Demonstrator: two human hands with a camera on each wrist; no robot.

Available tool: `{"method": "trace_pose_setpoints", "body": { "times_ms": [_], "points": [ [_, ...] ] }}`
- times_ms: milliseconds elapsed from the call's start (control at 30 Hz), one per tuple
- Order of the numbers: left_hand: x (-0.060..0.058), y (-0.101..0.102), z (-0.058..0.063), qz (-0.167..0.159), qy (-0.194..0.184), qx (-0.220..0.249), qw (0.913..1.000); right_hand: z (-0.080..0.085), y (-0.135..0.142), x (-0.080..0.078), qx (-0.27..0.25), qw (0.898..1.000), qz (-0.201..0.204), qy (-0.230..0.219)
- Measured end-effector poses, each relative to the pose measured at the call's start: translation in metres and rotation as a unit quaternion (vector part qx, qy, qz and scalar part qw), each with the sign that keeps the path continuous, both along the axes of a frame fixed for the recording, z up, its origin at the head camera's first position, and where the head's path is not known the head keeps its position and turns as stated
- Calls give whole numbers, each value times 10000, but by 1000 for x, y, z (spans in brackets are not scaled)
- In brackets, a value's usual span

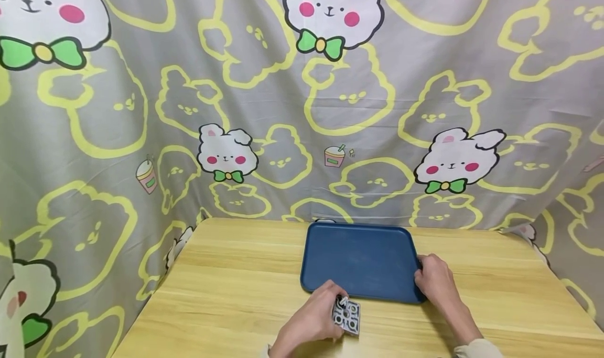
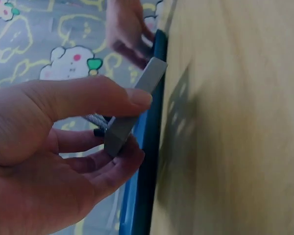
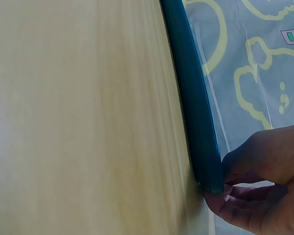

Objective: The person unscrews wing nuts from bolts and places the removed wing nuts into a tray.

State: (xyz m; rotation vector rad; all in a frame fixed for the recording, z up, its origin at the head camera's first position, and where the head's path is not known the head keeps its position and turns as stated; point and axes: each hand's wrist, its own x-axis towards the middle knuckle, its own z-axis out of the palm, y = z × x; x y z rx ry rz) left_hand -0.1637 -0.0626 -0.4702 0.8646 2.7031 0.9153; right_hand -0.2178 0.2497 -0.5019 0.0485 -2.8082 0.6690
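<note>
A blue rectangular tray [image 1: 358, 261] lies on the wooden table. My right hand [image 1: 436, 279] grips the tray's right edge near its front corner. The right wrist view shows thumb and fingers pinching the tray's rim [image 3: 213, 171]. In front of the tray, my left hand [image 1: 316, 313] holds a small grey square plate [image 1: 348, 318] with several round holes. It is pinched between thumb and fingers and tilted above the tabletop, its shadow falling on the wood in the left wrist view. A thin ridged rod [image 2: 95, 120] shows behind the plate, partly hidden by the fingers.
The light wooden table [image 1: 226, 279] stretches to both sides of the tray. A grey curtain [image 1: 283, 106] with yellow outlines and white cartoon animals hangs behind the table and along its sides. The tray's far edge lies close to the curtain.
</note>
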Motion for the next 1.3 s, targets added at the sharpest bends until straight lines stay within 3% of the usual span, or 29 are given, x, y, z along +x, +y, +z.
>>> {"method": "trace_pose_setpoints", "body": {
  "times_ms": [433,700,833,933,1100,1167,1300],
  "points": [
    [-16,-21,24,-65,191,629,9978,0,1,-4,-147,9994,-138,-273],
    [-22,-26,22,-99,285,664,9973,0,0,-2,-218,9994,-175,-196],
    [-27,-28,19,-165,194,984,9948,-1,2,-3,-239,9995,-147,-152],
    [-32,-30,14,-427,-530,1732,9825,0,4,-3,-294,9994,-107,-163],
    [-37,-35,6,-823,-1897,2850,9360,-3,6,-1,-398,9988,-109,-257],
    [-38,-37,5,-781,-2075,3072,9254,-4,6,-1,-416,9987,-109,-258],
    [-39,-40,8,-408,-2090,3343,9181,-4,6,-1,-435,9988,-110,-214]
  ]
}}
